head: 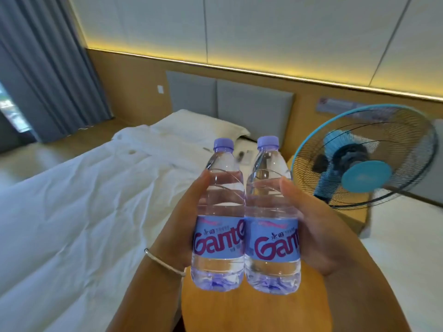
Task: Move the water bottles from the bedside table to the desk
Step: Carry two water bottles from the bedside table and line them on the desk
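Two clear water bottles with lilac caps and blue labels are held upright side by side in the air, touching each other. My left hand [182, 226] is wrapped around the left bottle [219, 216], and its wrist wears a thin bracelet. The right bottle [272, 224] is gripped by my right hand [318, 236]. Both bottles hang above a wooden bedside table [239, 315], whose top shows below them. The desk is not in view.
A bed with white sheets [84, 224] and a pillow lies to the left, against a grey headboard [230, 99]. A blue standing fan [364, 156] is close on the right. Another white bed edge [407, 236] is at the far right. Grey curtains [48, 75] hang at the left.
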